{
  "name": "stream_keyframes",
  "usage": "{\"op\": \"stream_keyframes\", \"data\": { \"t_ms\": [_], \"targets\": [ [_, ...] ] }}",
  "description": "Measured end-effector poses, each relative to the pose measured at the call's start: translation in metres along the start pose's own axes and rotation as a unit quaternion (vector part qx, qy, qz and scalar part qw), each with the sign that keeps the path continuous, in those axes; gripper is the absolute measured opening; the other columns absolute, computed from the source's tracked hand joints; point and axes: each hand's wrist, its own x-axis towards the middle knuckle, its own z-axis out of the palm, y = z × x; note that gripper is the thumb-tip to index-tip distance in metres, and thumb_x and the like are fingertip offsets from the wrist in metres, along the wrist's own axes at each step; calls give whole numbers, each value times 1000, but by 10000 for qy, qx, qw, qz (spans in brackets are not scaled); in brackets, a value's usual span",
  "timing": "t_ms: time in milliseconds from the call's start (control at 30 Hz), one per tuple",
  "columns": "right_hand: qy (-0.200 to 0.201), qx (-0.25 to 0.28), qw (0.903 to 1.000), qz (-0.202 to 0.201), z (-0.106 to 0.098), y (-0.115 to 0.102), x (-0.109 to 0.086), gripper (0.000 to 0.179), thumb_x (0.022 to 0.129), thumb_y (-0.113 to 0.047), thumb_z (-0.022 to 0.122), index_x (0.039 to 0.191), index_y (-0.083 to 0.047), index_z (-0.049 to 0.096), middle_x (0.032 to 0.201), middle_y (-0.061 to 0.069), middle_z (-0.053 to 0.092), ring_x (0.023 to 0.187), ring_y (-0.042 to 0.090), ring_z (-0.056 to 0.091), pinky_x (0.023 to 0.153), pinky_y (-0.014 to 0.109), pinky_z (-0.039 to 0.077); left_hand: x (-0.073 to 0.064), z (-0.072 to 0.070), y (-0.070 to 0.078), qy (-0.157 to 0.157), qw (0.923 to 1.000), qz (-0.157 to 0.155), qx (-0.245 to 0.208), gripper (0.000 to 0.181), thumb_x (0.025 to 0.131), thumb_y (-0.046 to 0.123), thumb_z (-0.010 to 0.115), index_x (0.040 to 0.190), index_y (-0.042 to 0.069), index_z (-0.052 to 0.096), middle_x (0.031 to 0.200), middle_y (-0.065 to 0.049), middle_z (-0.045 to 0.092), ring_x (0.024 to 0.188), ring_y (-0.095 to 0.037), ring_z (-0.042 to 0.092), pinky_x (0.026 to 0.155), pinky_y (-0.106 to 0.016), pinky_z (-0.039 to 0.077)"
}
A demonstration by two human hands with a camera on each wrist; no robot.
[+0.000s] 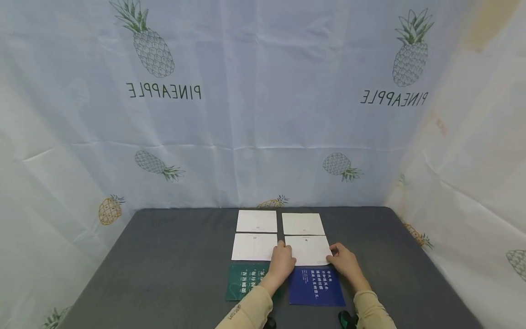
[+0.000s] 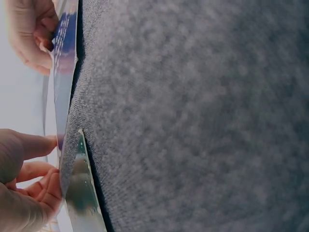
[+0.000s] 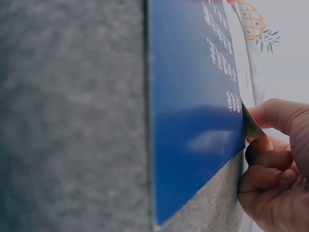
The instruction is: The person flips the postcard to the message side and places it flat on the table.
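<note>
Both my hands are at a white postcard, the lower right one of a block of white postcards on the dark table. My left hand pinches its left edge, with the thumb and curled fingers close together in the left wrist view. On the opposite side my right hand pinches the near right corner, which is bent up slightly in the right wrist view. Just nearer lies a blue postcard with white writing. A green postcard, partly hidden under my left forearm, lies to its left.
Three more white postcards lie beside and behind: one at the left, one at the back left, one at the back right. The grey tabletop reaches a pineapple-print curtain behind.
</note>
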Motion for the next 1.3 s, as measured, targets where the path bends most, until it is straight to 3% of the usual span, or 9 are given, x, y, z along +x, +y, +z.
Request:
{"op": "stream_keyframes", "data": {
  "t_ms": [233, 567, 733, 1000, 1133, 1300],
  "targets": [
    [-83, -205, 9998, -13, 0, -4, 1, 26, 74, -12, 65, 95, 1, 61, 68, 3, 52, 64, 15, 46, 58, 29, 36, -2, -1, -1, -36, 10000, -17, 15, 19, 75, 5, 69, 85, -11, 66, 85, -16, 55, 67, -20, 50, 59, -31, 45],
    [-137, -90, 9999, -10, 2, -5, -1, 25, 77, -11, 57, 98, 3, 61, 75, 8, 58, 70, 19, 50, 62, 31, 39, -1, -3, -7, -79, 9997, 31, -220, 22, 75, 8, 67, 90, -8, 66, 79, -13, 58, 66, -19, 54, 62, -31, 48],
    [-130, 295, 9995, 11, -6, -18, -2, 27, 83, -13, 56, 104, 2, 62, 69, 3, 50, 61, 14, 43, 55, 27, 34, -2, -7, -9, 239, 9992, 229, -222, 18, 78, 9, 67, 91, -4, 68, 82, -14, 63, 72, -24, 61, 67, -32, 51],
    [-273, 493, 9983, -163, -28, -54, -7, 31, 91, -24, 57, 114, -4, 60, 65, 0, 41, 53, 12, 34, 51, 26, 30, 6, -36, -11, 686, 9953, 679, -78, 18, 80, 12, 67, 91, -2, 68, 81, -12, 63, 72, -22, 60, 66, -30, 49],
    [-232, 685, 9967, -375, -25, -74, -17, 31, 90, -25, 60, 113, -5, 61, 73, 2, 53, 60, 11, 42, 54, 25, 33, 1, -55, -17, 771, 9955, 543, -35, 21, 80, 17, 67, 94, 1, 68, 84, -11, 63, 76, -21, 60, 66, -31, 49],
    [-255, 983, 9929, -621, -11, -97, -34, 30, 87, -24, 64, 113, -9, 62, 85, 4, 62, 74, 11, 55, 59, 26, 40, -18, -78, -27, 941, 9947, 305, 267, 29, 79, 26, 69, 100, 5, 69, 88, -8, 65, 77, -21, 61, 63, -31, 48]
  ]
}}
